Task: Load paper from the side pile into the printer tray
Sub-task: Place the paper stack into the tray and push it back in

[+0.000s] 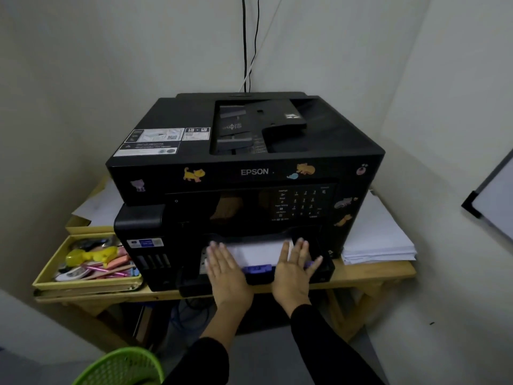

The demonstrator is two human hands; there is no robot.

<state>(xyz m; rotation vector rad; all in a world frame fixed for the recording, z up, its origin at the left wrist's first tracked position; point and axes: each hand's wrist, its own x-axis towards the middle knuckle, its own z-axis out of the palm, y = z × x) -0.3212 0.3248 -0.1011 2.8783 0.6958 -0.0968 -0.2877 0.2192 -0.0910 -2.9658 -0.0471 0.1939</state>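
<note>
Head view: flat hands (227, 270) (294, 269) press smooth white paper (256, 252).

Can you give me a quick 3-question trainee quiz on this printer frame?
1. True or false: white paper already lies in the pulled-out printer tray.
2. Where is the side pile of paper? A) on the printer lid B) on the table to the right of the printer C) in the green basket
3. Fill in: the left hand and right hand are both ___, palms down over the tray front.

Key: 1 true; 2 B; 3 open (flat, holding nothing)
</note>
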